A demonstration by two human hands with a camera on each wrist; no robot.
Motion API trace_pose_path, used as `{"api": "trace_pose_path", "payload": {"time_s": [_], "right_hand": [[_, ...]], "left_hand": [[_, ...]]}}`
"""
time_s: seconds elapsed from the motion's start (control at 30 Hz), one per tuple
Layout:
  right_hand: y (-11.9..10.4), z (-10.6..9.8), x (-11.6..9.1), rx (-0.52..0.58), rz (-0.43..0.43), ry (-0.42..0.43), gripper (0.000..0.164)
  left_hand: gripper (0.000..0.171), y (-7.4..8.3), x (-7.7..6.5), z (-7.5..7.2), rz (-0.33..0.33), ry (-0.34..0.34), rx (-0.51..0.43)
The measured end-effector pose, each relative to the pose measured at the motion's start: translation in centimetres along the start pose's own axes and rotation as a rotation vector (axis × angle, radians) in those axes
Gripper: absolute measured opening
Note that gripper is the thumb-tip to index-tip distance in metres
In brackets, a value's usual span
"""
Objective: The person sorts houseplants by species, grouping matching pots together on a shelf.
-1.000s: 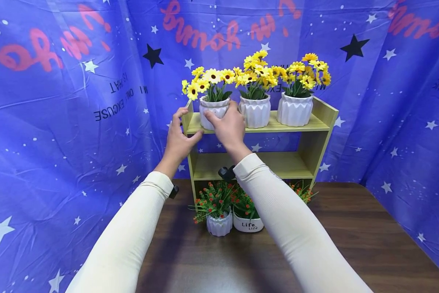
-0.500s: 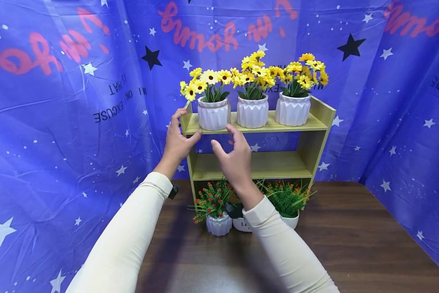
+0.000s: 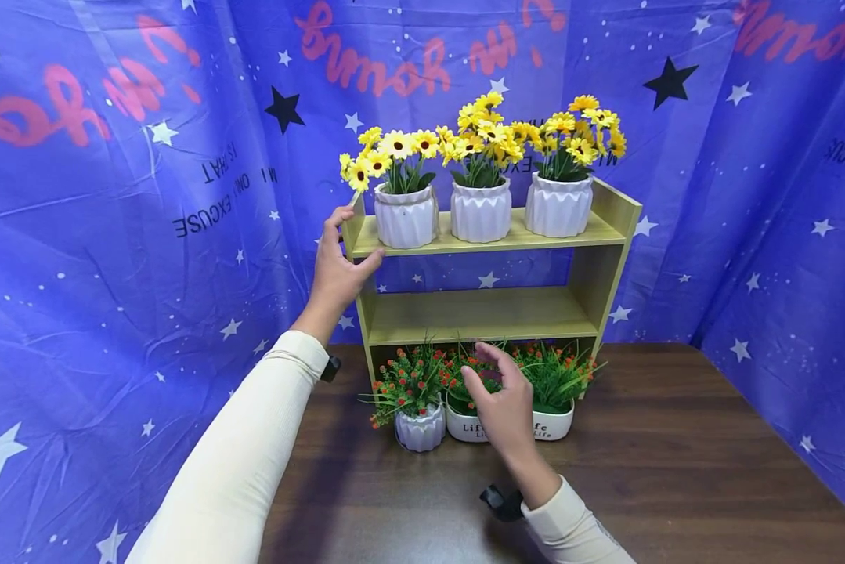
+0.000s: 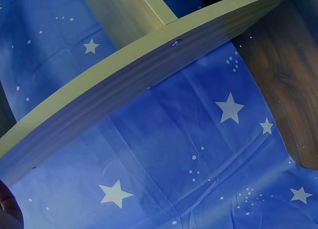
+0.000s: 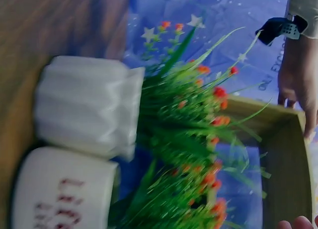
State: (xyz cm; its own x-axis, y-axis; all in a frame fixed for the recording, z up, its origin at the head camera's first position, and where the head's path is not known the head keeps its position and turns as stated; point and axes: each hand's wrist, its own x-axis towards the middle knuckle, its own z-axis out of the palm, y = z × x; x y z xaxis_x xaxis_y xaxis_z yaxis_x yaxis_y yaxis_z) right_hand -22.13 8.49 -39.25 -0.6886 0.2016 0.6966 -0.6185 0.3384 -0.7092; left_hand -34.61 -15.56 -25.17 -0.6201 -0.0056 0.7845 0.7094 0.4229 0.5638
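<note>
My left hand (image 3: 337,270) grips the left side panel of a light wooden shelf (image 3: 478,313), its thumb by the front edge of the top board. In the left wrist view the panel (image 4: 144,75) crosses the frame. Three fluted white pots of yellow daisies stand on the top board: left pot (image 3: 406,219), middle pot (image 3: 482,213), right pot (image 3: 559,207). My right hand (image 3: 504,403) holds nothing, thumb and fingers spread apart, in front of a long white "Life" planter (image 3: 556,424) that it partly hides. Only fingertips (image 5: 301,223) show in the right wrist view.
A small fluted pot (image 3: 420,431) with red-flowered greenery stands left of the planter on the dark wooden table (image 3: 676,470). Red-dotted grass (image 3: 552,372) rises from the planter in front of the shelf's lowest level. A blue starry curtain (image 3: 112,329) hangs behind and at both sides.
My right hand has let go of the left daisy pot and moved down and to the right, in front of the planter. The left hand stays on the shelf's side.
</note>
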Motion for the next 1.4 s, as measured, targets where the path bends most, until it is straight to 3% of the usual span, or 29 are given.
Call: {"api": "trace_pose_path", "payload": {"time_s": [0.23, 0.63, 1.0, 1.4], "right_hand": [[2.1, -3.7, -1.3, -0.049, 0.077, 0.045, 0.032], [6.9, -9.5, -3.0, -0.168, 0.23, 0.078, 0.026], [10.1, -11.6, -4.0, -0.259, 0.423, 0.028, 0.035], [11.1, -12.3, -3.5, -0.277, 0.527, -0.065, 0.054]], "left_hand": [[0.069, 0.1, 0.3, 0.0, 0.017, 0.012, -0.007], [0.068, 0.0, 0.2, -0.2, -0.029, 0.006, 0.002], [0.068, 0.0, 0.3, -0.1, -0.028, -0.008, -0.001], [0.066, -0.2, 0.2, 0.0, -0.031, 0.0, 0.008]]}}
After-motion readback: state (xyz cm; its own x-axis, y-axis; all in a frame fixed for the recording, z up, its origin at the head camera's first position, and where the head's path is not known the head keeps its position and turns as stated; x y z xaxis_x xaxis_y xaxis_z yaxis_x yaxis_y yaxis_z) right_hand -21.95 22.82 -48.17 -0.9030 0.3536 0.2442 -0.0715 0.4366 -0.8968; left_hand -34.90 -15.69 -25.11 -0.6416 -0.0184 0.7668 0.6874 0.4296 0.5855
